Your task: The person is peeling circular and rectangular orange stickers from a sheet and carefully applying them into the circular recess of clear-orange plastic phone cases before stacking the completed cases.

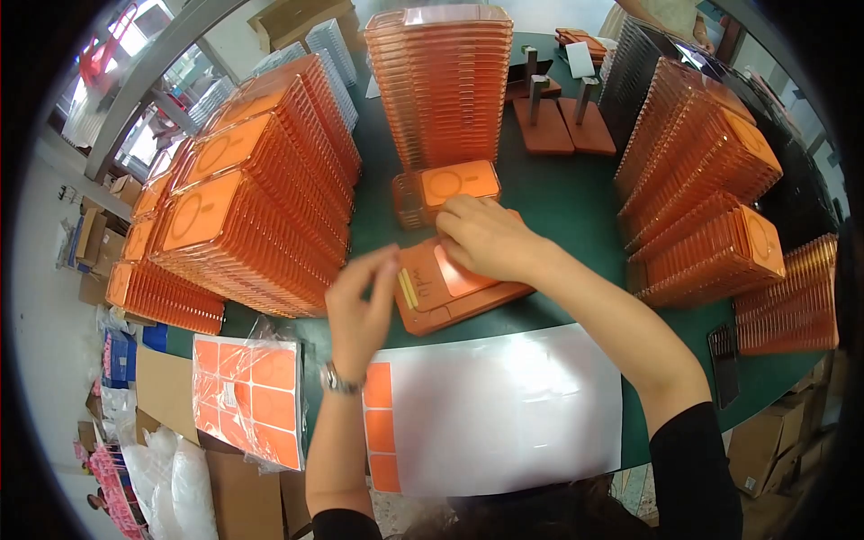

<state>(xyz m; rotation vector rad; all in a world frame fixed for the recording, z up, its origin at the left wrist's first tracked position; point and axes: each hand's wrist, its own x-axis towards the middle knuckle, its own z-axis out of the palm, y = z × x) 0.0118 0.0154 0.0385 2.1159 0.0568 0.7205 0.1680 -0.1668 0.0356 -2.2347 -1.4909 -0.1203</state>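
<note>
1. Near edge of the green counter [378, 171]: a white backing sheet [513, 405] lies flat, a column of orange stickers [382, 434] along its left side.
2. Near left: a pack of orange sticker sheets [247, 396] in clear film.
3. Beyond the backing sheet: an orange-brown block [441, 317], set at an angle, with a glossy orange panel [463, 277] on top.
4. Left hand [360, 301]: at the block's left end, blurred; thumb and fingers spread apart, nothing seen between them. Contact with the block cannot be determined.
5. Right hand [490, 236]: over the panel's far part, fingers bent and close together; fingertips partly hidden, grip cannot be determined.
6. Just beyond: a clear case with an orange face [459, 183].
7. Left and right: stacks of orange cases [270, 207].
8. Farther: a tall orange stack [436, 99]; to its right, brown blocks with upright posts [544, 130].
</note>
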